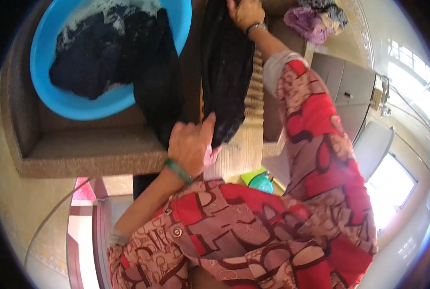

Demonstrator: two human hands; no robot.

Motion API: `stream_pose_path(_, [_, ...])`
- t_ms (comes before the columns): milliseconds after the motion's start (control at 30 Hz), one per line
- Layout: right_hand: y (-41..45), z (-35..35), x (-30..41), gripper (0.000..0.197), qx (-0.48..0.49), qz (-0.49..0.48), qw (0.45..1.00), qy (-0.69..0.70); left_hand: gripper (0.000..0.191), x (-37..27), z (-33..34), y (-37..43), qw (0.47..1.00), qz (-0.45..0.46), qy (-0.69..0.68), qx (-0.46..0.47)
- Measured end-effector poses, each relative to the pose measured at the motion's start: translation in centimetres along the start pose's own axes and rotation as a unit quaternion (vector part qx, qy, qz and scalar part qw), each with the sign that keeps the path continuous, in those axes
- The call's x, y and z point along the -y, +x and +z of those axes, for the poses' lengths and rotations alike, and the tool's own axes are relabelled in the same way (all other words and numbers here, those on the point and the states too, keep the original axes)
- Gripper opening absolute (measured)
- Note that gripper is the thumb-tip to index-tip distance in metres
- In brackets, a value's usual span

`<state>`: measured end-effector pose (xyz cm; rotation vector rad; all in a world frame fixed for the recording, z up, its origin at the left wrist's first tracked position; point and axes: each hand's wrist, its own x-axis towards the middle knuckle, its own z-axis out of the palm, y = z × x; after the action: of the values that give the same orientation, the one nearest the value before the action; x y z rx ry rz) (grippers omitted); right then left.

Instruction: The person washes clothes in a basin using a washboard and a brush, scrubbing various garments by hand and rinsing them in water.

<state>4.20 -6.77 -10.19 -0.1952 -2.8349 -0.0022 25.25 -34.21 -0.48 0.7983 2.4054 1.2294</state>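
Note:
A wet black garment (225,72) lies over a wooden washboard (236,159), whose ridges show along the garment's right side. My left hand (191,146), a green bangle at its wrist, grips the cloth near the board's lower end. Something pink shows under its fingers, too hidden to name. At the top of the view my right hand (247,14) holds the upper part of the cloth; its fingertips are partly cut off. More dark cloth (99,54) sits in sudsy water in a blue basin (84,112), and a black length hangs over the rim towards my left hand.
Basin and washboard rest in a brown stone sink (92,159) with a raised front edge. A purple cloth bundle (307,25) lies on the ledge at the upper right. Grey cabinet doors (341,79) stand on the right. Below the sink are green and turquoise items (261,182).

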Motion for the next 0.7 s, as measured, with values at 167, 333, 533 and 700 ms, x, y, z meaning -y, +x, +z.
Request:
stream_pose_path(167, [-9.1,-8.0,4.6,0.052,0.224,0.000,0.940,0.259,0.056,0.8,0.0,-0.9,1.000,-0.028,0.008,0.010])
stream_pose_path(333, [-12.3,-10.6,6.8,0.061,0.121,-0.190,0.928,0.296,0.057,0.8,0.0,-0.7,0.999,-0.021,0.001,0.031])
stream_pose_path(533, [0.7,0.3,1.8,0.037,0.011,-0.083,0.994,0.067,0.058,0.1,0.1,0.1,1.000,0.003,0.015,0.023])
stream_pose_path(700, [-7.3,-6.6,6.6,0.043,0.203,-0.124,0.944,0.229,0.056,1.1,-0.2,-0.5,0.999,-0.036,0.027,0.012])
